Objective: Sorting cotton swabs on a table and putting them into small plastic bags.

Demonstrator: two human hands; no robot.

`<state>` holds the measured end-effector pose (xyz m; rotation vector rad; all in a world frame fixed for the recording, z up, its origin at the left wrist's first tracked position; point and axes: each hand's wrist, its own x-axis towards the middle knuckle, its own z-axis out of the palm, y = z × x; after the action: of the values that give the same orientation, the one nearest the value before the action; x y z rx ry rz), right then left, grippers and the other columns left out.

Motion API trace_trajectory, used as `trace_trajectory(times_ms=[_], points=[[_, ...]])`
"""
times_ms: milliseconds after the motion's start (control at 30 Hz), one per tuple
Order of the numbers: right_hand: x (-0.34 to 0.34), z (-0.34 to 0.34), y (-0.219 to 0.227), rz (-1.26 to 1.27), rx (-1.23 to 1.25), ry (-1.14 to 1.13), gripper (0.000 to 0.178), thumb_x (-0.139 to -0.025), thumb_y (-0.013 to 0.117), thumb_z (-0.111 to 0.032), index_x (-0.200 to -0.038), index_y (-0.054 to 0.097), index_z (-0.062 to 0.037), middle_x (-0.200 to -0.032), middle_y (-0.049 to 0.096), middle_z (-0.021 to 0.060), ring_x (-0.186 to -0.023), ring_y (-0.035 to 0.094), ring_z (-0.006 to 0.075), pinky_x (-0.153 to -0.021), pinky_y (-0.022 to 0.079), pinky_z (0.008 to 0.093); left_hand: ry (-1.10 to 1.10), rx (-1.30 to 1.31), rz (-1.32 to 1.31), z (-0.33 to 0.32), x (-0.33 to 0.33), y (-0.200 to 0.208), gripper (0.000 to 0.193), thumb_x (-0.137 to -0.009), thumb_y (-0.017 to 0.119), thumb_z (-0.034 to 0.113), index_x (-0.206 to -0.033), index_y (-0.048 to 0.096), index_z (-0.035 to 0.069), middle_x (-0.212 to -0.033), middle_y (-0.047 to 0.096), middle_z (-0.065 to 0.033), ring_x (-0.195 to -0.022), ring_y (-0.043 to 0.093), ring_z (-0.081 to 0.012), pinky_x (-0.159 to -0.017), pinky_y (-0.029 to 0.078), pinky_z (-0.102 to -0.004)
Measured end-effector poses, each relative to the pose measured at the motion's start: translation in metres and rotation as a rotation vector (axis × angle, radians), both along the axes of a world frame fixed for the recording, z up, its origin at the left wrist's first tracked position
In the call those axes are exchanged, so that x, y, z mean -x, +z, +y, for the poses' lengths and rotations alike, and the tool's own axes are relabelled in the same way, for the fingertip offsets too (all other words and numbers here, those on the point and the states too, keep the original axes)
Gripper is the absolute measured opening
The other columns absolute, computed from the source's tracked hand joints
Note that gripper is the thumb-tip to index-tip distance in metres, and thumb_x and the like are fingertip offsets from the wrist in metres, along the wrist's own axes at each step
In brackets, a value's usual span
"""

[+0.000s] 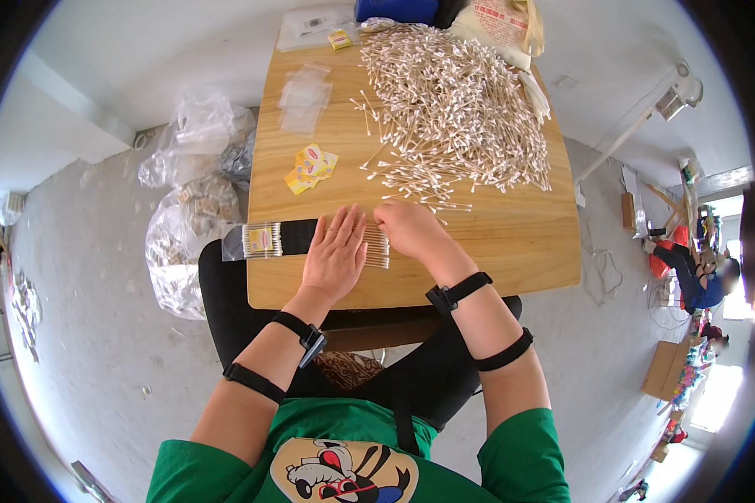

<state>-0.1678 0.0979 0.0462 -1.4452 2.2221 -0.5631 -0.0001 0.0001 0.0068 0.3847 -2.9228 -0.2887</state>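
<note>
My left hand [335,256] lies flat with its fingers stretched out, over the right part of a black strip [299,237] near the table's front edge. From under its right side a row of cotton swabs [378,251] sticks out, lying side by side. My right hand [418,231] is at the far end of that row, fingers curled together; whatever is between them is hidden. At the strip's left end lies a clear bag of cotton swabs [262,240] with a yellow card, reaching the table's left edge. Beyond my right hand spreads a big heap of loose cotton swabs [457,109].
On the wooden table [512,243] lie yellow cards [312,168], clear plastic bags [304,99] and a small yellow packet [340,39]. A cream sack [499,25] and a blue object [396,9] stand at the back. Large clear bags [180,243] sit on the floor at left.
</note>
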Motion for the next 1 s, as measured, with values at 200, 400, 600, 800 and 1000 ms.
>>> trace_trajectory(times_ms=[200, 400, 600, 800, 1000], points=[[0.015, 0.003, -0.003, 0.246, -0.036, -0.052, 0.008, -0.086, 0.054, -0.007, -0.088, 0.061, -0.0031, -0.094, 0.065, 0.0162, -0.089, 0.064, 0.037, -0.075, 0.053, 0.0458, 0.021, 0.011, 0.017, 0.001, 0.0, -0.003, 0.052, -0.1, 0.044, 0.029, -0.147, 0.04, 0.008, -0.155, 0.035, -0.0088, -0.144, 0.031, -0.0233, -0.119, 0.022, -0.0448], [-0.039, 0.027, 0.0, 0.187, 0.051, -0.209, 0.021, -0.09, 0.057, -0.016, -0.108, 0.061, -0.0053, -0.117, 0.061, 0.013, -0.115, 0.057, 0.0334, -0.092, 0.05, 0.0473, 0.025, -0.031, 0.107, -0.001, -0.003, -0.006, 0.05, -0.098, 0.048, 0.028, -0.144, 0.044, 0.007, -0.152, 0.039, -0.01, -0.142, 0.035, -0.0242, -0.118, 0.024, -0.0454], [-0.073, 0.044, -0.028, 0.394, 0.103, -0.068, 0.06, -0.094, 0.055, -0.024, -0.145, 0.038, 0.0035, -0.15, 0.04, 0.0181, -0.141, 0.035, 0.0322, -0.118, 0.024, 0.0483, 0.024, -0.078, 0.069, -0.001, 0.0, -0.008, 0.051, -0.098, 0.05, 0.029, -0.144, 0.044, 0.006, -0.154, 0.036, -0.0104, -0.143, 0.033, -0.0248, -0.117, 0.024, -0.0458], [-0.07, 0.034, -0.033, 0.457, 0.079, -0.08, 0.059, -0.093, 0.056, -0.026, -0.144, 0.041, 0.0012, -0.151, 0.039, 0.016, -0.142, 0.035, 0.03, -0.117, 0.024, 0.0492, 0.033, -0.093, 0.022, -0.002, -0.002, -0.011, 0.054, -0.1, 0.044, 0.035, -0.147, 0.04, 0.007, -0.156, 0.034, -0.009, -0.145, 0.029, -0.0227, -0.119, 0.019, -0.0452], [-0.074, 0.032, -0.032, 0.451, 0.03, -0.111, 0.057, -0.095, 0.053, -0.027, -0.144, 0.042, 0.0003, -0.152, 0.038, 0.0159, -0.143, 0.033, 0.0297, -0.118, 0.022, 0.0493, -0.007, -0.312, 0.128, -0.008, -0.007, -0.006, 0.054, -0.101, 0.045, 0.03, -0.148, 0.037, 0.005, -0.156, 0.033, -0.0112, -0.145, 0.028, -0.0244, -0.119, 0.02, -0.0445]])
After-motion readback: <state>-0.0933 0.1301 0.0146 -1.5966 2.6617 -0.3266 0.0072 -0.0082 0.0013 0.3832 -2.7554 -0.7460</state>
